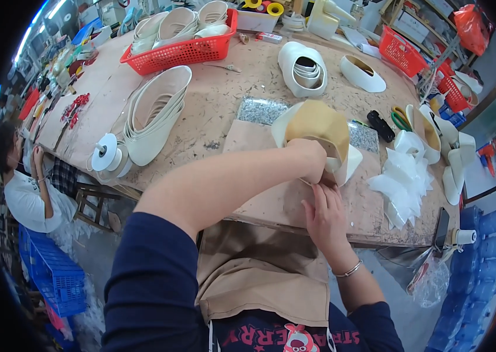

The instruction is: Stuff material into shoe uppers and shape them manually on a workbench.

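left hand (309,159) curled, gripping tan shoe upper (317,129) at surface (224,105) centre | right hand (325,210) pinching its lower edge | red basket (180,53) far left | white paper pieces (403,182) right

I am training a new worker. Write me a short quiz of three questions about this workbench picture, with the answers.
1. True or false: the left hand rests on the tan shoe upper.
2. Which colour is the basket holding stacked cream uppers at the far side of the table? A) blue B) red C) green
3. What lies in a loose heap to the right of the right hand?

Key
1. True; the left hand grips the tan shoe upper at its near edge.
2. B, red.
3. A pile of small white cut pieces.
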The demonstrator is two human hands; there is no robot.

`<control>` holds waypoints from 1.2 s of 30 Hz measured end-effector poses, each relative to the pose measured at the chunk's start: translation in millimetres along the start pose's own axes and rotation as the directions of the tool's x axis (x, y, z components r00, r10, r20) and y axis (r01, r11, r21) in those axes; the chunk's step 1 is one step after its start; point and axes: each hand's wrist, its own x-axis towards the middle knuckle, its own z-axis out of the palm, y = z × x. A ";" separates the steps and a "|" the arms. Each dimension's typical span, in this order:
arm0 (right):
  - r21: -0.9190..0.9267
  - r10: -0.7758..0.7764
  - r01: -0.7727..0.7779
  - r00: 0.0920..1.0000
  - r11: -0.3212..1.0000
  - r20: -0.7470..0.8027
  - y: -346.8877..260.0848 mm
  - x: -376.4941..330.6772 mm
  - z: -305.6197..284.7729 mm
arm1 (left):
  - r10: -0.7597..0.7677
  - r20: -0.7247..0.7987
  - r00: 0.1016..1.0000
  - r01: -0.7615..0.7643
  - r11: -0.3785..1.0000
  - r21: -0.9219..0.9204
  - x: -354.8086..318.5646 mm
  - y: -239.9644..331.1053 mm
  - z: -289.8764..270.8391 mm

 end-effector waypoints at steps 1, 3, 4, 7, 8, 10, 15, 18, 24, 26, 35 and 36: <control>0.020 0.046 -0.046 0.999 0.999 0.022 -0.3 0.6 0.9 | 0.045 -0.005 0.999 -0.045 0.998 0.033 0.2 -0.8 -5.2; 0.040 0.093 -0.094 0.995 0.995 0.041 1.4 2.5 0.6 | 0.123 0.128 0.984 -0.132 0.989 0.064 3.9 -7.9 -23.3; 0.006 0.081 -0.081 0.995 0.997 0.063 1.8 2.7 -0.4 | 0.196 0.265 0.944 -0.224 0.971 0.079 2.9 -9.7 -30.1; -0.033 0.070 -0.067 0.994 0.997 0.079 3.5 4.1 -0.6 | 0.196 0.223 0.955 -0.229 0.964 0.135 7.4 -16.8 -24.4; -0.038 0.062 -0.060 0.996 0.997 0.070 4.5 5.0 -0.4 | 0.193 0.223 0.956 -0.226 0.965 0.134 9.7 -17.1 -24.5; -0.043 0.061 -0.058 0.995 0.997 0.075 3.7 5.3 -3.3 | 0.065 0.321 0.945 -0.109 0.986 0.122 14.4 -17.3 -24.2; -0.064 0.054 -0.049 0.995 0.997 0.089 5.4 6.2 -4.2 | 0.116 0.290 0.950 -0.132 0.991 0.034 7.2 -23.4 -21.8; -0.052 0.047 -0.042 0.994 0.998 0.104 0.6 11.1 -8.7 | 0.141 0.288 0.947 -0.165 0.985 0.059 2.8 -22.9 -16.2; -0.111 0.072 -0.054 0.982 0.992 0.174 -5.0 21.7 -6.0 | 0.169 0.109 0.980 -0.183 0.975 0.128 -14.8 -19.1 -6.8; -0.092 0.045 -0.034 0.992 0.995 0.115 -7.1 21.6 0.4 | 0.245 0.014 0.969 -0.242 0.942 0.234 -22.8 -23.8 -13.0; -0.004 0.009 -0.009 0.985 1.000 0.171 -0.2 23.7 -1.1 | 0.207 0.152 0.966 -0.227 0.965 0.128 -26.7 -50.8 -17.0; -0.005 0.007 -0.006 0.985 1.000 0.174 -2.7 25.9 -5.5 | 0.175 0.151 0.973 -0.196 0.971 0.138 -26.4 -49.2 -15.1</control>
